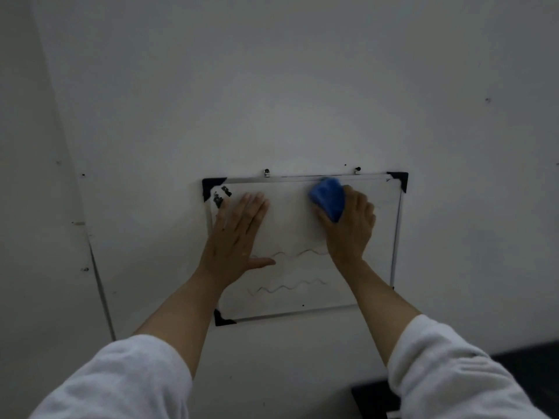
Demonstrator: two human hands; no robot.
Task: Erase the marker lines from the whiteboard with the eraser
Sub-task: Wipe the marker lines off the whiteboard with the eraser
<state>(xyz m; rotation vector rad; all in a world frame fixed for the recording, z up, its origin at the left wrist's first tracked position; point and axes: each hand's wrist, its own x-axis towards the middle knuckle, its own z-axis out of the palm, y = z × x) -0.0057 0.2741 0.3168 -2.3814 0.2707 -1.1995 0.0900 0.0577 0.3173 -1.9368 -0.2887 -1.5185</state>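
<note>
A small framed whiteboard (384,237) with black corner caps hangs on a pale wall. Two wavy grey marker lines cross its lower half, the upper line (302,253) and the lower line (287,287). My left hand (239,234) lies flat on the board's left part, fingers spread. My right hand (351,225) grips a blue eraser (328,199) and presses it against the board's upper right area, above both lines. Black smudges (221,196) sit near the top left corner.
Two hooks (266,172) on the wall hold the board's top edge. A dark surface (520,361) shows at the lower right, under my right sleeve. A vertical seam (101,285) runs down the wall to the left.
</note>
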